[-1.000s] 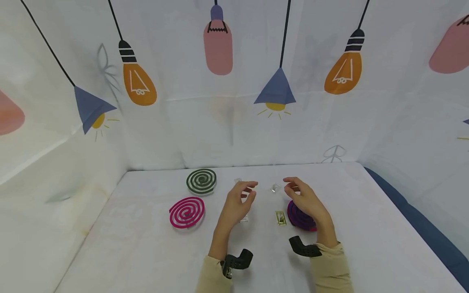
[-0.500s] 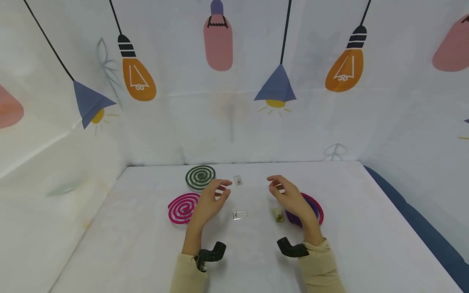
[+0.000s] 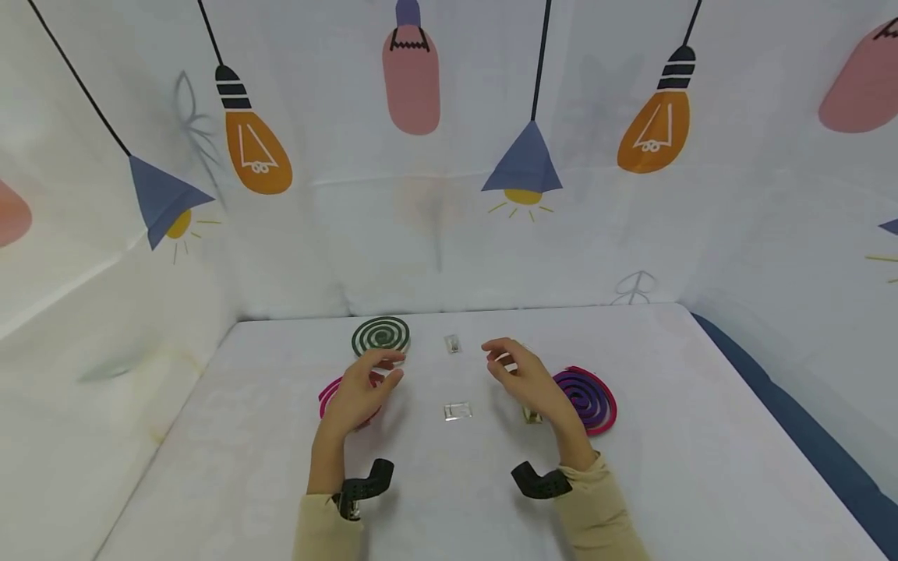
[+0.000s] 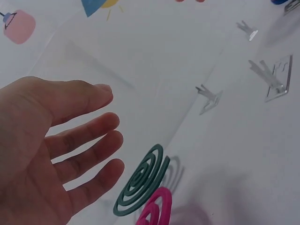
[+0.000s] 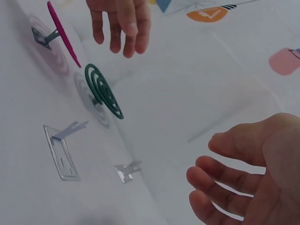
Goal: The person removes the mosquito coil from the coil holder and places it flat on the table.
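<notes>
My left hand (image 3: 356,396) hovers with nothing in it, fingers loosely bent, and overlaps the pink mosquito coil (image 4: 165,201) in the head view. Just beyond it lies the green mosquito coil (image 3: 381,336). The right wrist view shows the pink and green coils raised on small metal stands. My right hand (image 3: 526,377), likewise holding nothing, hangs over the table with its fingers loosely curved. Beside its wrist is a purple coil (image 3: 586,399) with a red one around its edge. A gold-coloured coil stand (image 3: 532,416) is partly hidden under the right hand.
Between the hands lie a silver coil stand (image 3: 457,411) nearer and another small stand (image 3: 452,344) farther back, their prongs upright. A third stand (image 4: 253,34) shows in the left wrist view. A white cloth with printed lamps (image 3: 525,160) walls the table.
Both hands have moved left, the left one from the middle stands to over the pink coil. The right hand has shifted off the purple coil, which is now in fuller view.
</notes>
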### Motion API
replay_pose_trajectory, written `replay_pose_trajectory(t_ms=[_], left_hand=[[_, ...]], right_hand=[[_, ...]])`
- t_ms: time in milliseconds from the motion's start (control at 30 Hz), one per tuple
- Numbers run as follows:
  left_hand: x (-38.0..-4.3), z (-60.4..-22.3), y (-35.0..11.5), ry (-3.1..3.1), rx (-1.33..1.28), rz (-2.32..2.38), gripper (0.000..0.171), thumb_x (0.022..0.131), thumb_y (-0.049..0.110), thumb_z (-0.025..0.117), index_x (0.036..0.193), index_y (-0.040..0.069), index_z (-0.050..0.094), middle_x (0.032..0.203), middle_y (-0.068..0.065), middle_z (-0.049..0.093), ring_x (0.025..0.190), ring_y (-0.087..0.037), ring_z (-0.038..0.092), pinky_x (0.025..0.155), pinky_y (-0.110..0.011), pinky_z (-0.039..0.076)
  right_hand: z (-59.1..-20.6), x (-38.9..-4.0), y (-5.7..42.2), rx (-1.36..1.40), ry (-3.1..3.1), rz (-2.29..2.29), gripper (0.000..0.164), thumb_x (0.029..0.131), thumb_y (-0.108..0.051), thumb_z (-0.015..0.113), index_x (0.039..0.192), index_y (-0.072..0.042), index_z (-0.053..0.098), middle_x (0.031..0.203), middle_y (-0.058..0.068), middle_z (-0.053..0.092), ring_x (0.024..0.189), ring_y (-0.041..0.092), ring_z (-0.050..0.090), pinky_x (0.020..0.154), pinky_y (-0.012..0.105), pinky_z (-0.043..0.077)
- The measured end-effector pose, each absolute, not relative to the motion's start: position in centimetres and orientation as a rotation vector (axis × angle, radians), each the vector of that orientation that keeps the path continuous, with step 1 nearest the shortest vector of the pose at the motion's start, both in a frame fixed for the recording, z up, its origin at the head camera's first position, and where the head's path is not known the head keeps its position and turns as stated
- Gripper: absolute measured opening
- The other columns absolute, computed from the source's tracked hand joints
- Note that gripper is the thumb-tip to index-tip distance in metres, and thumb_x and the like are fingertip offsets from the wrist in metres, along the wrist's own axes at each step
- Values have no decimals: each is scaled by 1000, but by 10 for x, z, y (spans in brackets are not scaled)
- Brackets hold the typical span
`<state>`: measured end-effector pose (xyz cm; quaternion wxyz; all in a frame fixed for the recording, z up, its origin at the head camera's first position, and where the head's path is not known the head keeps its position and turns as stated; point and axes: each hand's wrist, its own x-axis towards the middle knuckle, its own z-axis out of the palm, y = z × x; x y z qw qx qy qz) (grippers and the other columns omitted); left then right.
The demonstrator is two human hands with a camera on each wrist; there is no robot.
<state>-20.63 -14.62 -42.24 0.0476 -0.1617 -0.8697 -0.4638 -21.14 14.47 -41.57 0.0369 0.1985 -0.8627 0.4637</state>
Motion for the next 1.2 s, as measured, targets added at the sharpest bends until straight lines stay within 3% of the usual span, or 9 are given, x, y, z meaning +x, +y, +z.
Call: replay_pose_trajectory(t_ms=[267,367,500,667,1000,1200], left_hand=[[-201,-421,-176,-2672,-451,-1361,27,91,14,62,118,14,60,117,-8,61,105,-21,59,87,-34,52],[-202,-426,-189,-2690,-406,-1310,28,91,18,62,119,16,60,115,-6,62,98,-19,57,80,-29,50],[-198,-428,-203,-2699,-313,-1249,28,91,20,63,118,15,61,107,-6,61,88,-17,52,70,-23,46],[-192,-434,-221,-2737,-196,-1190,29,92,23,62,119,14,60,106,-8,58,87,-17,52,70,-20,45],[-185,-445,-246,-2792,-54,-1220,33,94,30,58,121,11,59,119,-11,55,101,-25,56,82,-34,47],[-183,-450,-255,-2798,-25,-1315,35,93,26,59,123,7,58,125,-15,51,110,-32,58,91,-47,49]], right_hand=[[-420,-210,127,624,-2667,1519,29,94,-12,57,123,-10,55,116,9,61,102,23,60,84,35,49],[-421,-210,119,639,-2678,1549,28,94,-13,57,121,-11,57,117,9,61,102,24,60,82,33,49],[-424,-211,109,684,-2702,1571,26,94,-13,57,120,-10,57,120,12,61,102,26,61,83,34,49],[-427,-211,96,755,-2707,1604,28,95,-16,56,122,-7,56,124,14,59,105,27,60,88,38,48],[-436,-214,56,796,-2763,1666,29,95,-17,55,123,-6,55,125,15,58,104,26,61,81,33,51],[-440,-215,35,746,-2771,1785,33,94,-13,55,126,-8,52,125,19,56,100,26,63,75,31,53]])
